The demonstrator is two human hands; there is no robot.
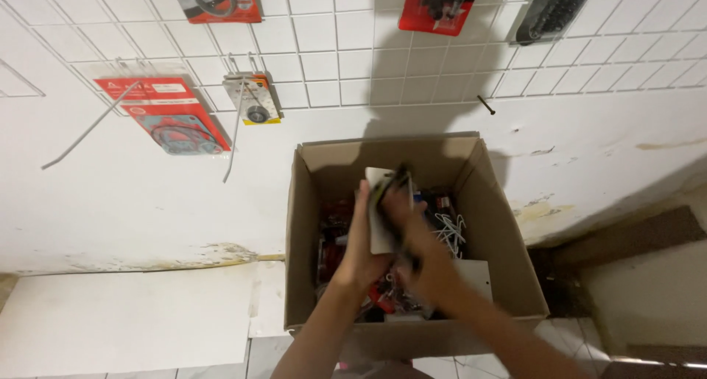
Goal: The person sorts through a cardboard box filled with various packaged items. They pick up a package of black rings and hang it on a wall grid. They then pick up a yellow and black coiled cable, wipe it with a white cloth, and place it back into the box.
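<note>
An open cardboard box (495,224) stands on the floor against a white wall, filled with several packaged parts in red, white and black. Both my hands reach into it from below. My left hand (359,246) and my right hand (421,257) together hold a small white card-backed package (379,209) with a dark item on it, lifted above the box's contents. The picture is blurred around the hands, so the fingers' exact grip is hard to make out. White wire hooks (451,230) lie in the box to the right of the package.
A white wire grid (331,47) on the wall carries hanging packages: red ones (173,114) at left, a small yellow-edged one (252,99), more red and black ones along the top. Long bare hooks stick out of the grid. A white board (125,320) lies on the floor at left.
</note>
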